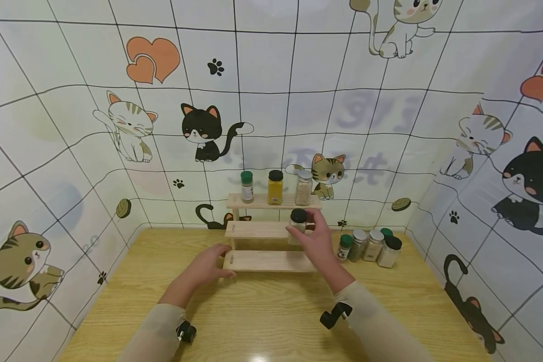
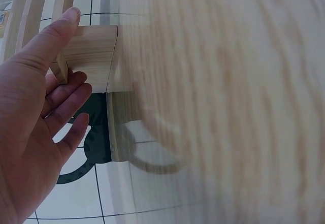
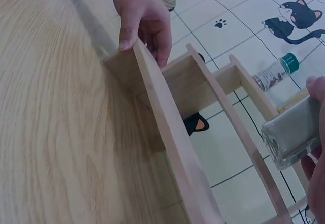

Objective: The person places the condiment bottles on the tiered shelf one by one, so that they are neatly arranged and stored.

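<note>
A three-step wooden spice rack (image 1: 262,261) stands on the table. My left hand (image 1: 209,266) grips the left end of its lowest step, thumb in front and fingers behind, as the left wrist view of that hand (image 2: 45,92) also shows. With my right hand (image 1: 315,241) I hold a clear spice jar with a black lid (image 1: 298,217) between thumb and fingers, over the right part of the middle step. In the right wrist view the jar (image 3: 292,130) is tilted by the camera angle, its glass base showing pale contents.
On the top step stand a green-lidded jar (image 1: 247,187), a yellow jar with a black lid (image 1: 275,187) and a pale-filled jar (image 1: 303,188). Several more jars (image 1: 372,246) cluster on the table (image 1: 262,317) right of the rack. A cat-printed wall covering (image 1: 262,115) rises behind.
</note>
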